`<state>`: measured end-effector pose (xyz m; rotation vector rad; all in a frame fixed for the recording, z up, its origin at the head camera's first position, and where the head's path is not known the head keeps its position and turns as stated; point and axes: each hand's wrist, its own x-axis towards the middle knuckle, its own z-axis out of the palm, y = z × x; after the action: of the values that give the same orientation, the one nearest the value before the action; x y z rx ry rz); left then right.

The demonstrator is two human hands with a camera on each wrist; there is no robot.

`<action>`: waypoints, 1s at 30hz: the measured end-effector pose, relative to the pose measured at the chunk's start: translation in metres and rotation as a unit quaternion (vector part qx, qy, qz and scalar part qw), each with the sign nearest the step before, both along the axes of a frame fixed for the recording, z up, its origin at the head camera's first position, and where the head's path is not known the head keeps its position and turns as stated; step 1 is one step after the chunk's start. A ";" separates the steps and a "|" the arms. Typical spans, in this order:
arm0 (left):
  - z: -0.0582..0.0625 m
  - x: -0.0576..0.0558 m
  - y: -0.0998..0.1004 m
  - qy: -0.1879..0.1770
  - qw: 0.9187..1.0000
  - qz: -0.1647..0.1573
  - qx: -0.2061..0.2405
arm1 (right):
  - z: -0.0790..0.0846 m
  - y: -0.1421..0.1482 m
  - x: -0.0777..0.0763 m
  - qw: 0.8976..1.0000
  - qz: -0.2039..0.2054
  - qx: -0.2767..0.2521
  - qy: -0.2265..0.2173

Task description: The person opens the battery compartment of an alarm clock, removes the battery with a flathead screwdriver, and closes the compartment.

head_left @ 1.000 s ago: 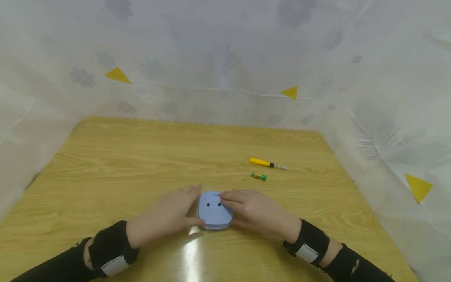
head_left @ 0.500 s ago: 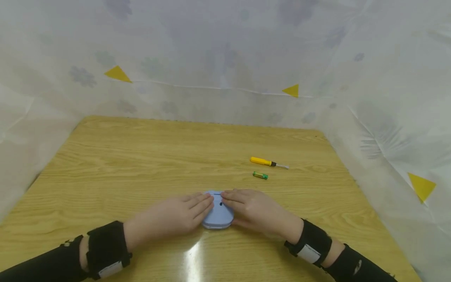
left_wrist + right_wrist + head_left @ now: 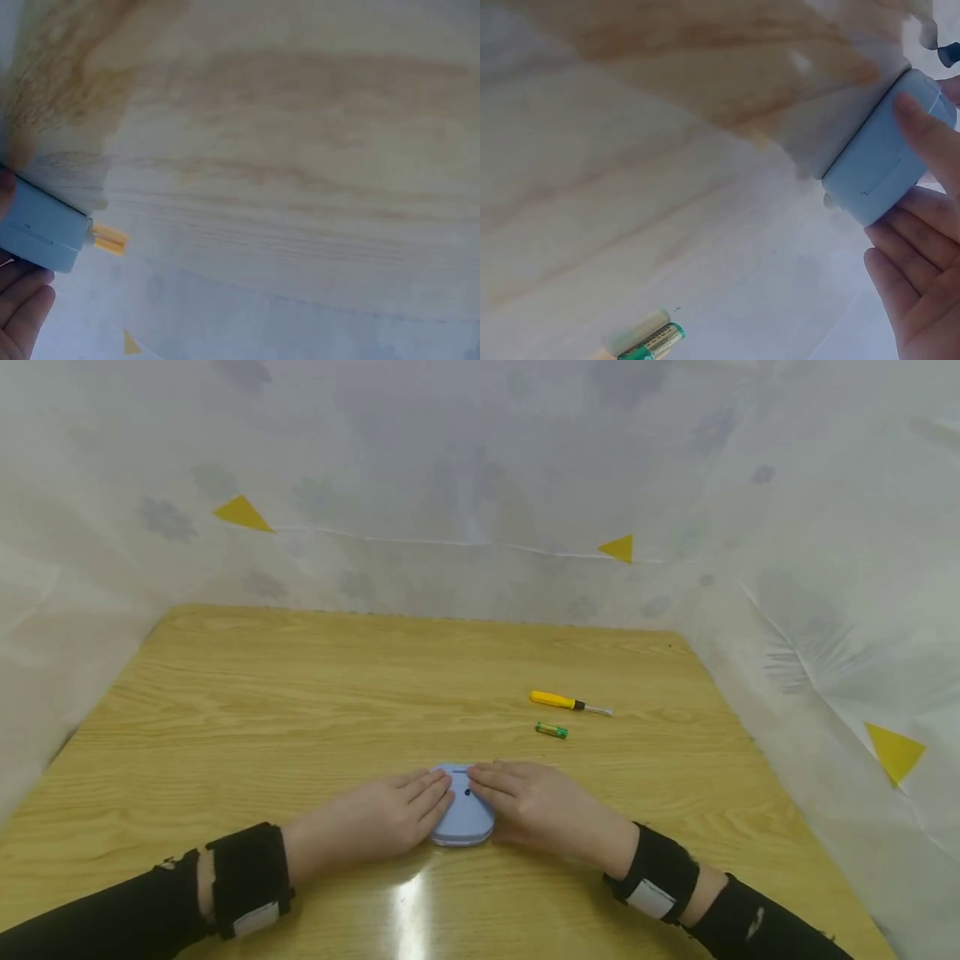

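Note:
A light-blue rounded box [image 3: 462, 823] lies flat on the table near its front, one dark round spot showing on its top face. My left hand [image 3: 375, 817] holds it from the left, fingers laid across the top and covering part of it. From the other side my right hand [image 3: 551, 806] grips it, fingertips on the top near the far corner. In the right wrist view its thumb [image 3: 928, 142] presses one side of the box [image 3: 881, 154] while the fingers lie along another. The left wrist view shows the box [image 3: 41, 229] between thumb and fingers.
A green battery [image 3: 552, 730] lies beyond my right hand. Farther back is a screwdriver [image 3: 570, 702] with a yellow handle, its tip toward the right. Pale patterned sheeting [image 3: 465, 460] with yellow triangles surrounds the wooden table [image 3: 315, 693].
My left fingers have moved from the box's left edge onto its top, covering one of two dark spots. My right hand keeps its place; the battery and screwdriver lie where they were.

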<state>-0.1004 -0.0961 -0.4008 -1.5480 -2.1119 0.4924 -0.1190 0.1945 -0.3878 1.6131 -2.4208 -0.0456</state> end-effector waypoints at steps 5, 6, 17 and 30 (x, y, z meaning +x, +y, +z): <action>-0.001 0.000 0.000 0.016 1.000 -0.009 0.008 | 0.000 -0.003 -0.001 0.999 0.006 -0.005 0.032; -0.001 0.000 0.001 0.017 1.000 -0.008 0.009 | 0.000 -0.003 -0.002 0.999 0.008 -0.009 0.032; 0.009 -0.009 -0.001 -0.109 0.992 0.050 0.043 | 0.004 0.005 -0.021 0.990 -0.018 -0.044 -0.134; 0.012 -0.031 0.001 -0.314 0.932 0.080 0.163 | 0.005 0.012 -0.059 0.957 -0.020 -0.068 -0.280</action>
<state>-0.1310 -0.0947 -0.3889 -1.4629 -2.6293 -0.3555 -0.1777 0.2067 -0.3826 1.6832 -2.7760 0.6419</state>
